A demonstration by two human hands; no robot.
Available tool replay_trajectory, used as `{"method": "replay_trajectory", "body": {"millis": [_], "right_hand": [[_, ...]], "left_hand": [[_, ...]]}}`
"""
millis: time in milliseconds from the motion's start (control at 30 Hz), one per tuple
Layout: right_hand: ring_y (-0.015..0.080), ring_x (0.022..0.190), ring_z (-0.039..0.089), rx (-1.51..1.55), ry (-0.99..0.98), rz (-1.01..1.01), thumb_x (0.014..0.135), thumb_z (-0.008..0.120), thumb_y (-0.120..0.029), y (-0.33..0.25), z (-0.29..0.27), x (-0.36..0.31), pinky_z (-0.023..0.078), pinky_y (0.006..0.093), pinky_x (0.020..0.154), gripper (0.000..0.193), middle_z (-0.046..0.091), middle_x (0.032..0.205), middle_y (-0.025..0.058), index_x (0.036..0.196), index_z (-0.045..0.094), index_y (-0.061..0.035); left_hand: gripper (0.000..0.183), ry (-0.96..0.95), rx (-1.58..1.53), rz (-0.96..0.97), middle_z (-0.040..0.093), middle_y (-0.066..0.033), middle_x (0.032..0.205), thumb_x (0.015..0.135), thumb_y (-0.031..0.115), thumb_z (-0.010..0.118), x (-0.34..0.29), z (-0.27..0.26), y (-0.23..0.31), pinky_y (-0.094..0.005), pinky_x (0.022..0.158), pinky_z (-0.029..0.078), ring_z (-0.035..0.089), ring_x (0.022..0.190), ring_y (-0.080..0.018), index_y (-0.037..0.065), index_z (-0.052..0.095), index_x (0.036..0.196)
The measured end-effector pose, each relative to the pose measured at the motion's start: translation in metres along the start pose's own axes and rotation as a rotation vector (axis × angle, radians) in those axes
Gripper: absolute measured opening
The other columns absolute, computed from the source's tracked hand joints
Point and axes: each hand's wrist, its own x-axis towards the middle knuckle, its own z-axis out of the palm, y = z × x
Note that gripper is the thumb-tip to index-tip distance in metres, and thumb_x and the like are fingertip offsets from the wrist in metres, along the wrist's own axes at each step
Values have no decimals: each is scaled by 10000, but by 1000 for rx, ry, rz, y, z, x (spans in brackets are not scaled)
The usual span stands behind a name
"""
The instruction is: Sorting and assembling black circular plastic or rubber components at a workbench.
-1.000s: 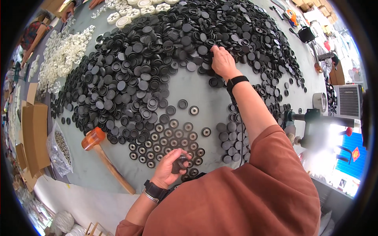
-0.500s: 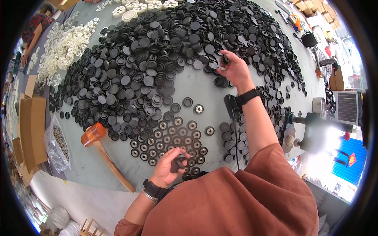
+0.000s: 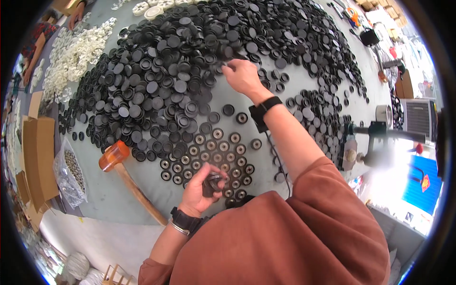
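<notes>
Fingers of the left hand [image 3: 195, 194] curl round dark round pieces [image 3: 212, 183] — how many is hidden — close to the bench's near edge. Those of the right hand [image 3: 244, 78] are bent, thumb close to forefinger, at the near fringe of a broad heap of black caps [image 3: 152, 87]; whether they pinch anything I cannot tell. Just beyond the left hand, discs with metal centres [image 3: 204, 156] lie flat in a loose cluster on the grey bench [image 3: 107, 202]. Left of these rests an orange-headed mallet [image 3: 114, 156], its wooden handle slanting toward the near edge. By the left edge are a clear bag [image 3: 71, 173] of small pieces and a cardboard box [image 3: 40, 156]. White parts [image 3: 78, 57] lie heaped toward the far left corner — another person's hand [image 3: 76, 18] near them.
</notes>
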Motion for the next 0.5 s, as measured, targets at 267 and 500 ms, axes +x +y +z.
{"method": "replay_trajectory", "body": {"millis": [267, 500], "right_hand": [[254, 669, 555, 518, -147, -303, 693, 610, -137, -80, -60, -198, 447, 318, 551, 155, 539, 776, 81, 819, 551, -68], [193, 731, 496, 299, -136, -511, 613, 659, -187, -79, -59, -240, 369, 310, 640, 185, 520, 778, 22, 750, 558, -116]], "left_hand": [[301, -115, -154, -73, 558, -47, 1059, 890, 306, 435, 14, 3, -17, -343, 822, 475, 549, 960, -187, 86, 507, 1081], [281, -199, 23, -114, 550, -57, 1071, 894, 272, 415, 17, -34, -29, -338, 874, 443, 535, 979, -188, 80, 527, 1066]]}}
